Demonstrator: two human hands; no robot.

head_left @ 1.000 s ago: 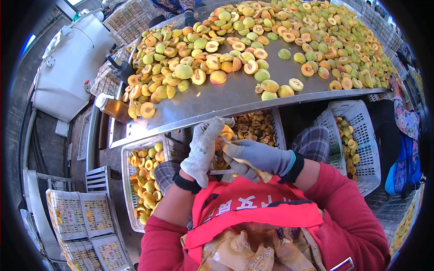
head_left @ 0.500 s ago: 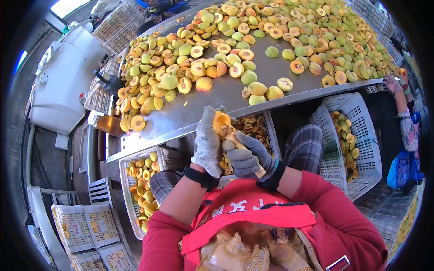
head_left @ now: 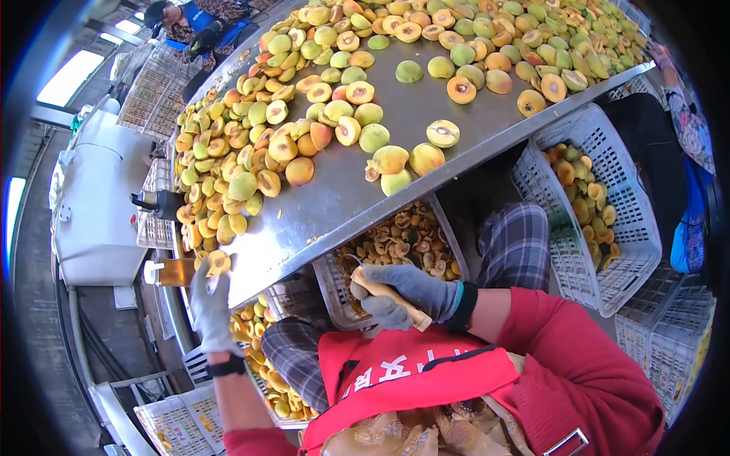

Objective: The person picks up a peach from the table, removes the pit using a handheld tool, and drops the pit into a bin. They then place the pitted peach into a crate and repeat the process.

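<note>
My left hand [head_left: 211, 308], in a pale knitted glove, reaches to the table's near left corner. Its fingers are apart, at the sides of a cut peach half [head_left: 219, 263] whose pit hollow faces up. Whether they press on it is hard to tell. My right hand [head_left: 414, 292], in a grey glove, is closed around a wooden-handled pitting tool [head_left: 395, 298]. A thin curved metal end seems to show past its fingers. Below that hand stands a crate [head_left: 332, 285] of brownish fruit scraps and pits.
Many peach halves [head_left: 281, 148] cover the metal table [head_left: 334, 194]. A jar of amber liquid [head_left: 176, 272] is by its left edge. White crates of peach pieces stand to the right [head_left: 627, 205] and below left [head_left: 262, 384]. Other people [head_left: 201, 26] are at the far left and right edge.
My left hand has moved left from beside the right hand to the table corner; the peach piece it held is gone from it. The right hand still holds the tool. The view has turned.
</note>
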